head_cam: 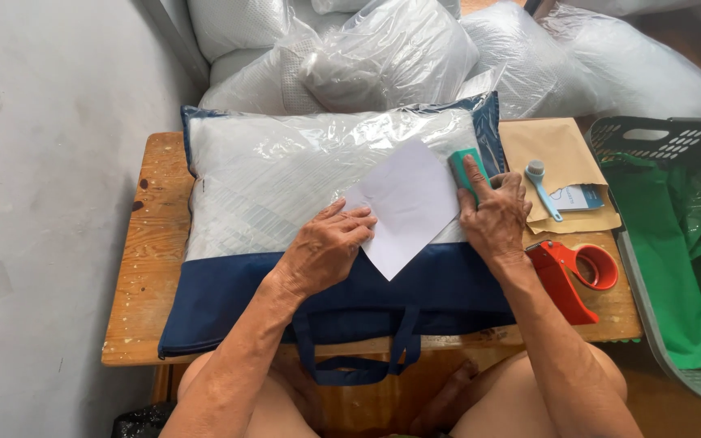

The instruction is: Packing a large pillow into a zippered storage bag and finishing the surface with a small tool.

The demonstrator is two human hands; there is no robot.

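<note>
A white sheet of paper (pixel 410 203) lies tilted on a clear plastic pillow bag with navy trim (pixel 269 174) that rests on a low wooden table (pixel 152 243). My left hand (pixel 326 243) presses flat on the sheet's lower left edge. My right hand (pixel 492 215) holds a small teal block (pixel 462 165) against the sheet's right edge, index finger stretched along it. The bag's navy handles (pixel 359 357) hang over the table's front edge.
A red tape dispenser (pixel 574 276), brown envelopes (pixel 557 158) and a light blue roller tool (pixel 541 186) lie on the table's right side. A dark basket with green bags (pixel 675 235) stands at the right. Plastic-wrapped pillows (pixel 391 53) pile up behind the table.
</note>
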